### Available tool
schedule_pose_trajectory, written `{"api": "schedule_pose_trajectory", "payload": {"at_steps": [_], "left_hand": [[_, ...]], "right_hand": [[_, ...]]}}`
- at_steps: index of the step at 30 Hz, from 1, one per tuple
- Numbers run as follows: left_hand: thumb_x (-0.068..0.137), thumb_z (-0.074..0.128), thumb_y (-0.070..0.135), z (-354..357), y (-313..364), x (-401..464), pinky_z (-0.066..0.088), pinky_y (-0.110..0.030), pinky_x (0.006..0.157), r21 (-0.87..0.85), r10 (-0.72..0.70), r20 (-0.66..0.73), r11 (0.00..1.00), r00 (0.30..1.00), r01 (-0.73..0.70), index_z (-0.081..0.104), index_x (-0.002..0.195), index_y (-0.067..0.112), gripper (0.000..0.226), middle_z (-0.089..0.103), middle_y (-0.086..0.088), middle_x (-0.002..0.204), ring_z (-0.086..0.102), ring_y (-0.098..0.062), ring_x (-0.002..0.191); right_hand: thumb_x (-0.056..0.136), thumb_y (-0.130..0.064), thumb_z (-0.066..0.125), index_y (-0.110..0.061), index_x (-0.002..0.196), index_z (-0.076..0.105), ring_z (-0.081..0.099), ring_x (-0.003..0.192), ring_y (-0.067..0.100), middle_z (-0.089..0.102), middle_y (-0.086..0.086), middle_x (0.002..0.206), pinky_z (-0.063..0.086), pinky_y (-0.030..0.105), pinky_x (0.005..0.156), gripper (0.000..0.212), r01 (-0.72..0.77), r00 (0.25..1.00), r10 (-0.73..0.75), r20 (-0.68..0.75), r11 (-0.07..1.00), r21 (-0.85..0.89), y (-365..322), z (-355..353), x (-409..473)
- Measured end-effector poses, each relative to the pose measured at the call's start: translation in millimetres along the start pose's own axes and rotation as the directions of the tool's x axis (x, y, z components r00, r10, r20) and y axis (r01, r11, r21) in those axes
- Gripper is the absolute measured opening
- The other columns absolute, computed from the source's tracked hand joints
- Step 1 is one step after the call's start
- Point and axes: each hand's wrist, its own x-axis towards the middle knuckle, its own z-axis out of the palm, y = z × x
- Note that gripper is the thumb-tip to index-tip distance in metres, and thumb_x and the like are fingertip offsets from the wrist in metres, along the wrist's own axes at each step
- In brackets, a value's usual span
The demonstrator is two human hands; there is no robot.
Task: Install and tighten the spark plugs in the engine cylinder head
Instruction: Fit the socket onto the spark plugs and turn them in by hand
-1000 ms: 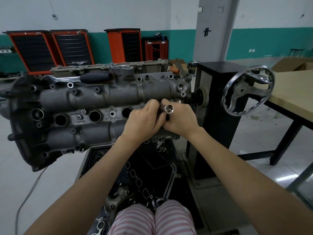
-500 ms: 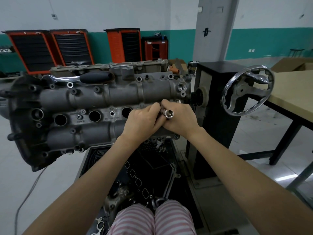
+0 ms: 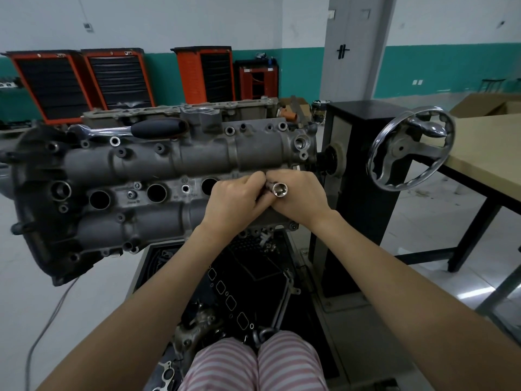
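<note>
We have both hands on the spark plug socket (image 3: pixel 279 189), a polished steel tube whose hollow end faces us, standing over the rightmost plug well of the cylinder head (image 3: pixel 158 176). Our left hand (image 3: pixel 235 200) and right hand (image 3: pixel 298 197) curl round its shaft from either side; whether a plug sits inside, we cannot tell. If we turn it tilted, we judge the threads could cross in the soft cast metal, and a slip could drop the socket into the parts tray (image 3: pixel 248 280) below. The head is rough grey casting, ribbed and bossed, with three round dark wells (image 3: pixel 156 192) open leftward. A chrome ratchet (image 3: pixel 141 129) with a black grip lies on its top edge. The stand's handwheel (image 3: pixel 410 148) shines at right.
</note>
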Motion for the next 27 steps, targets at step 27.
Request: {"api": "schedule_pose_trajectory", "payload": {"at_steps": [27], "left_hand": [[0.081,0.050,0.029,-2.6,5.6,1.3,0.020,-0.020,0.043,-0.024,-0.062,0.034,0.998,0.998,0.062,0.045,0.063,0.006,0.030,0.046,-0.002,0.049,0.042,-0.021,0.036]], "right_hand": [[0.080,-0.021,0.057,-0.008,0.078,0.060,0.059,0.065,0.027,0.063,0.004,0.071,0.041,0.034,0.051,0.014,0.027,0.997,-0.021,0.070,0.997,-0.078,3.7,0.7,1.0]]}}
